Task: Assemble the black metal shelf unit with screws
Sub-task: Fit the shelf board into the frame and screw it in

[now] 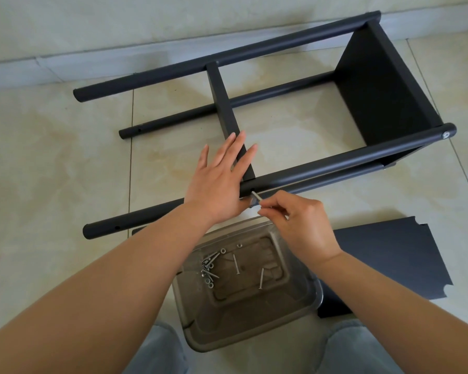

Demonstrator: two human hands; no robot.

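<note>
Beige floor tiles (65,157) run up to a pale skirting board at the wall, and the whole job lies on them. Largest is the black metal shelf unit (295,103), on its side: four round posts, one shelf panel fixed at the far right end, and a second, middle shelf panel (229,114) standing edge-on between the posts. A loose shelf panel (395,263) lies flat on the floor at the right, not yet fitted. Just in front of the knees sits a metal tray (303,298) holding spare screws and washers (210,268).

The left hand (216,182) lies flat, fingers straight and spread, pressing on the near post (335,164) and the edge of the middle panel where they meet. The right hand (300,225) pinches a screw (255,197) between thumb and fingertips, its tip at a hole in the near post.

Risks, as I judge them: the middle panel looks held only by that pressing palm, so if the hand eases, the panel's hole could slip out of line with the post hole and the screw would bind or cross-thread. The screw is thin and held by its end; a small twist could tip it off axis or drop it onto the tiles, where it may roll under the frame. The round posts could also roll if pushed sideways.
</note>
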